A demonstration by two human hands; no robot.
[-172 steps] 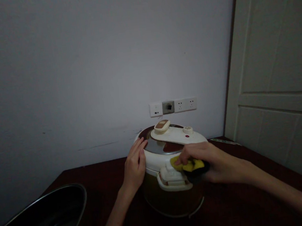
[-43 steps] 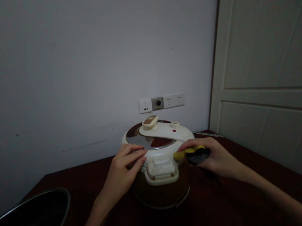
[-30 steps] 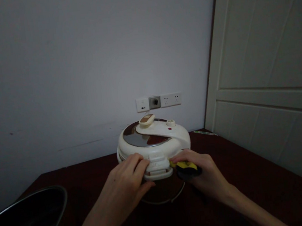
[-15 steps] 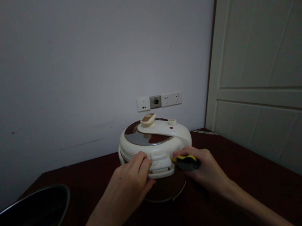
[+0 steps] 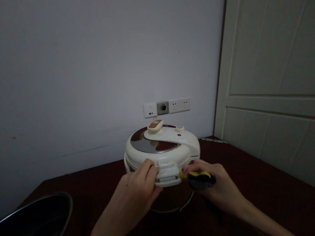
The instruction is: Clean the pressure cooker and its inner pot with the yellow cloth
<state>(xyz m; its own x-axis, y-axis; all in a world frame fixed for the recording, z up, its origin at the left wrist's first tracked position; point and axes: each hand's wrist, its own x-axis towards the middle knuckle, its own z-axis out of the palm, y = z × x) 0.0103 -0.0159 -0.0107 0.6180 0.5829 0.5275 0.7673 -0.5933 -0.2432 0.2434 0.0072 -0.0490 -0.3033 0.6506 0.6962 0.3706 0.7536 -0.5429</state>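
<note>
A cream electric pressure cooker (image 5: 162, 151) with a steel and brown lid top stands on a dark wooden table (image 5: 266, 185). My left hand (image 5: 138, 189) rests against the cooker's front left side, fingers curled on the rim beside the cream front latch (image 5: 167, 171). My right hand (image 5: 218, 186) is closed on a yellow and dark sponge (image 5: 199, 178), pressed to the cooker's front right side just below the lid rim.
A large dark metal bowl (image 5: 31, 229) sits at the table's left front. A row of wall sockets (image 5: 167, 107) is behind the cooker. A cream panelled door (image 5: 280, 82) stands at the right, close to the table's edge.
My left hand came off the lid top and now grips the front rim. My right hand with the sponge slid lower along the cooker's right front side.
</note>
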